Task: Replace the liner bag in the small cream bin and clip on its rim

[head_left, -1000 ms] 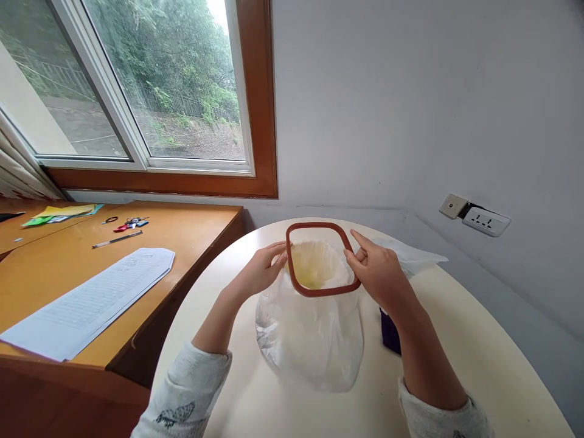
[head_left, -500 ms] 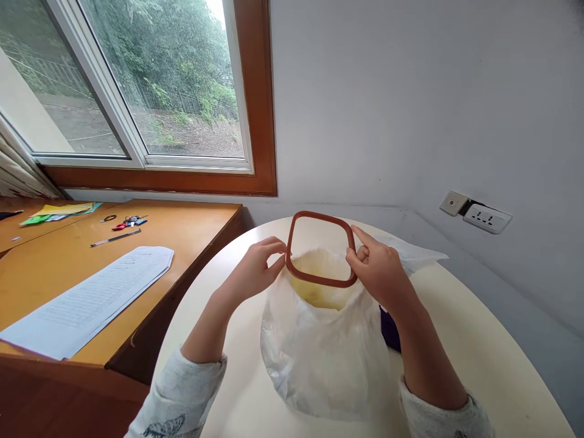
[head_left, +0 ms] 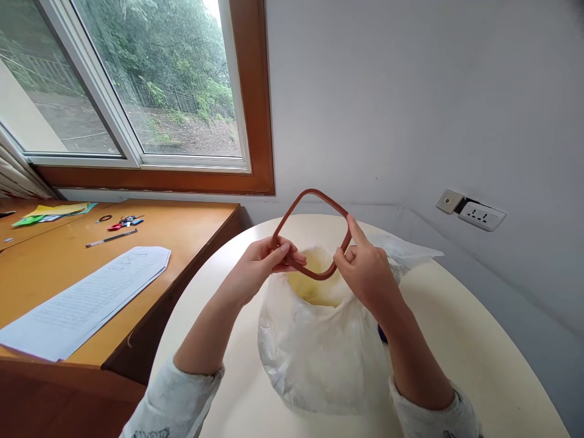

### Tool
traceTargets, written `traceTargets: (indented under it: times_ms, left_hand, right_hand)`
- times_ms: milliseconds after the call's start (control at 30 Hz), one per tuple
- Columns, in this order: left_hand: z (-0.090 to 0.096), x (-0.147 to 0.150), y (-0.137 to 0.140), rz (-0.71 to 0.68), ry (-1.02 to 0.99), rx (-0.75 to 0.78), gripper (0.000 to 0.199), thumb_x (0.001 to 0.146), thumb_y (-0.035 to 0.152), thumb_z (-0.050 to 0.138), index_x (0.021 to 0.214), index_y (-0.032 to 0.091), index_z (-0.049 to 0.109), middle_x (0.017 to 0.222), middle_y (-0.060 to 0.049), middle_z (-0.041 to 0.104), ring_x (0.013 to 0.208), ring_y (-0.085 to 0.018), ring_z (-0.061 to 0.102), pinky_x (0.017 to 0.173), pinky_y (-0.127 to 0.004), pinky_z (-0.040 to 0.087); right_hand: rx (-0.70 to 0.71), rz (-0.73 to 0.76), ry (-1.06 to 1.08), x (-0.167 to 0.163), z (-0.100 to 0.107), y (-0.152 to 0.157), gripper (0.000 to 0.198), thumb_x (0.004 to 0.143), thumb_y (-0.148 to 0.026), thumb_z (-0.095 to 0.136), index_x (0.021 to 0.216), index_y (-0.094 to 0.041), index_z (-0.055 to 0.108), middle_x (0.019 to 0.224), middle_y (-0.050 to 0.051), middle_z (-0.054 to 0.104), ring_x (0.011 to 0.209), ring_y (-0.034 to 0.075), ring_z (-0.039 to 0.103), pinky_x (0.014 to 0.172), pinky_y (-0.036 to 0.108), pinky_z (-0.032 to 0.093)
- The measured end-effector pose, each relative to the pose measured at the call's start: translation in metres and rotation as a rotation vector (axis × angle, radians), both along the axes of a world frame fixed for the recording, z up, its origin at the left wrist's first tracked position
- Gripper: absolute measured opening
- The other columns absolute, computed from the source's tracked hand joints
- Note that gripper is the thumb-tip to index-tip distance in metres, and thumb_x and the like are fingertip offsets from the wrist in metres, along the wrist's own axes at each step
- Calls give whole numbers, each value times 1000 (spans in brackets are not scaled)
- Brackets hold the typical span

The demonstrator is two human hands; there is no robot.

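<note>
A reddish-brown rounded-square ring frame (head_left: 325,198) is held up above a bin lined with a white plastic bag (head_left: 319,365). My left hand (head_left: 260,264) grips its left corner, thumb on top and fingers beneath. At the right side, my right hand (head_left: 367,261) pinches the ring between thumb and fingers, the index finger stretched along its edge. Below the ring the bag's mouth gapes, showing a yellowish inside (head_left: 314,289). The liner is draped over the rim and down the outside. Behind my right forearm, a dark purple thing shows only in part.
The bagged bin stands on a round cream table (head_left: 456,328). To the left is a wooden desk (head_left: 201,222) with papers (head_left: 100,298), a pen (head_left: 112,238), keys (head_left: 128,222) and coloured sheets (head_left: 55,212). More thin plastic (head_left: 410,250) lies behind the bin, near the wall.
The ring has been turned, so a corner now points down, and raised slightly. My left hand has gone from touching its side with the fingertips to gripping it. The right hand keeps its hold.
</note>
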State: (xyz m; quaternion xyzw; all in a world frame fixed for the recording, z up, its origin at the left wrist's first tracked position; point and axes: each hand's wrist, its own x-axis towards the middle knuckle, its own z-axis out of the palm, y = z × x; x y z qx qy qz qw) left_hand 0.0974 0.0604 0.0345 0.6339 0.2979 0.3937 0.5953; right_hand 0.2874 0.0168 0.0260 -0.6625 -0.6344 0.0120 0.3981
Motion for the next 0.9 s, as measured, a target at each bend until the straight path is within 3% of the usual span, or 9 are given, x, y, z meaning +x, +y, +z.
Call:
traceTargets:
  times_ms: [133,267,367,500,600,667,800,900]
  left_hand:
    - [0,-3,2,81,-10,10,24,86,39,48,92,16,52,74,-4,66,74,-18,64,71,-33,50]
    - [3,-5,0,121,-30,51,29,88,39,43,106,18,51,56,2,56,55,-14,59,57,-27,48]
    - [5,-5,-4,88,9,56,34,90,39,38,114,19,50,46,6,44,42,-10,49,47,-22,41]
    - [6,-3,-9,26,122,58,36,90,41,37,115,19,52,45,8,34,34,-6,37,37,-18,28]
    - [6,-2,-10,-12,159,35,37,90,41,38,114,19,54,45,8,32,33,-5,32,35,-17,25]
    - [7,-2,-11,-8,152,15,37,89,40,39,114,18,54,44,8,33,33,-5,31,35,-18,24]
    - [9,-5,-9,21,140,36,37,86,36,46,118,18,51,51,4,46,42,-7,40,42,-20,33]
    - [7,-9,-2,73,161,108,41,82,32,54,120,18,51,79,-4,62,65,-12,55,65,-28,46]
  right_hand:
    - [139,31,-2,3,5,-3,41,81,-22,41,120,-16,52,55,-5,41,52,11,41,58,23,39]
    - [278,21,4,9,11,-7,37,79,-24,48,116,-20,55,81,3,53,73,15,48,64,26,42]
    - [256,52,20,13,15,-13,48,77,-27,53,125,-24,47,96,5,55,81,17,50,68,30,44]
    - [151,302,-10,14,20,-22,48,81,-25,51,128,-27,45,112,6,53,96,18,51,78,32,44]
    - [38,473,-11,12,22,-25,37,85,-22,45,121,-25,53,101,4,60,87,16,55,75,28,44]
    - [-3,485,-7,10,22,-25,33,88,-21,41,115,-25,58,88,3,64,77,14,56,71,27,43]
    - [1,391,-25,9,20,-21,29,87,-19,39,99,-25,65,81,2,65,72,14,55,66,24,40]
    - [-39,243,-74,12,16,-16,26,84,-20,40,75,-21,64,62,0,57,58,13,47,55,24,33]
